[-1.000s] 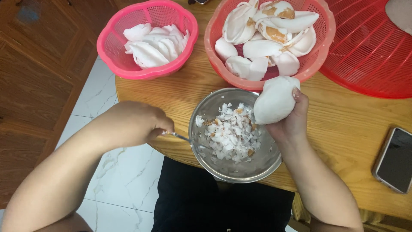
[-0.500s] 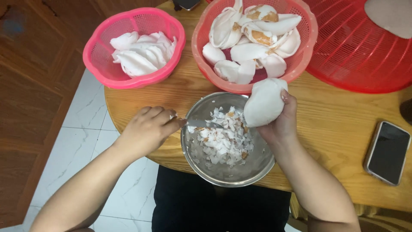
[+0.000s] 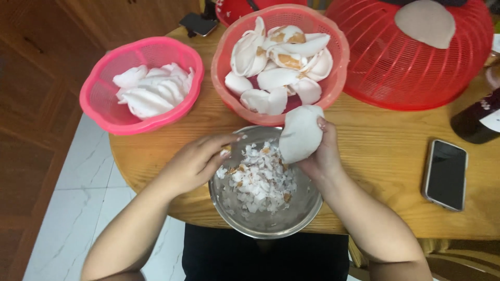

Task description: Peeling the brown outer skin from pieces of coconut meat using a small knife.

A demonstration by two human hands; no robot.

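My right hand [image 3: 325,156] grips a white peeled coconut piece [image 3: 299,134] above the far rim of a steel bowl [image 3: 265,229]. White and brown shavings [image 3: 258,182] fill the bowl. My left hand [image 3: 195,161] is curled at the bowl's left rim, fingers closed on a small metal tool that is mostly hidden. Its fingertips are a short way from the coconut piece. Just beyond the bowl, a salmon-red basket [image 3: 224,78] holds coconut pieces with brown skin [image 3: 276,67].
A pink basket [image 3: 99,93] of white pieces [image 3: 151,91] sits at the left of the round wooden table [image 3: 385,145]. A big upturned red basket [image 3: 416,73] stands at the back right. A phone [image 3: 444,174] and a dark bottle [image 3: 476,122] are on the right. A second phone [image 3: 197,23] lies at the back.
My left hand has moved right from beyond the table edge to the bowl's rim, closer to the coconut piece. My right hand keeps the piece over the bowl.
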